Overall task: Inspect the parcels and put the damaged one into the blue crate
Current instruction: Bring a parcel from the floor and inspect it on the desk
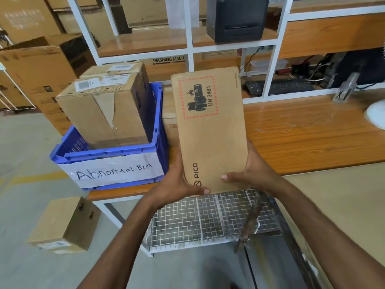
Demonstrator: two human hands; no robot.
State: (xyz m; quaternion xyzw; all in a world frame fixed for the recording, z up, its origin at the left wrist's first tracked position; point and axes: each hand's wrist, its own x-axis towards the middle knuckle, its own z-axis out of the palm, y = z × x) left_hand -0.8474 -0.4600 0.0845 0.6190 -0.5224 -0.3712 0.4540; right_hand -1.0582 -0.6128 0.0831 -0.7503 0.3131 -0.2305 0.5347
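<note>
I hold a flat brown PICO parcel (210,130) upright over the table's front edge; it bears a red-bordered UN 3481 battery label. My left hand (179,182) grips its lower left corner, thumb across the front. My right hand (248,174) grips the lower right edge, thumb on the face. To the left stands the blue crate (158,142), labelled "Abnormal Bin". Inside it sits a cardboard box (104,113) with torn tape, and a second box (116,68) behind it.
The wooden table (312,134) stretches right, with another brown parcel (168,113) behind the held one. A wire-mesh cage (208,220) stands below my hands. A small box (64,224) lies on the floor at left. A keyboard (279,86) and printer (237,17) sit on the shelving.
</note>
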